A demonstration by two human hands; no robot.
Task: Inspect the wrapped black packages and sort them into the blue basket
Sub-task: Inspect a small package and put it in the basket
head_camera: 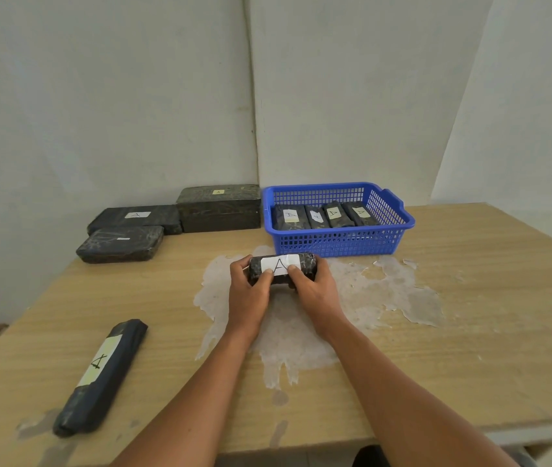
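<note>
left hand (249, 291) and right hand (315, 288) gripping labelled package (283, 266) mid-table, apparently just clear of blue basket (335, 246)

I read a handwritten "A" on the white label of the held package (283, 268) | "A" on the long package (101, 377) label | "A" labels on basket packages (325, 215)

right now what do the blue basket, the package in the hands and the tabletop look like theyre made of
Blue basket: moulded plastic by the look, with uniform colour and lattice walls.
Held package: wrapped in glossy, crinkled black film, likely plastic, with a white paper label marked A; contents hidden.
Tabletop: wood-grain laminate or veneer, seemingly, its top layer peeled to a pale patch mid-table.
</note>
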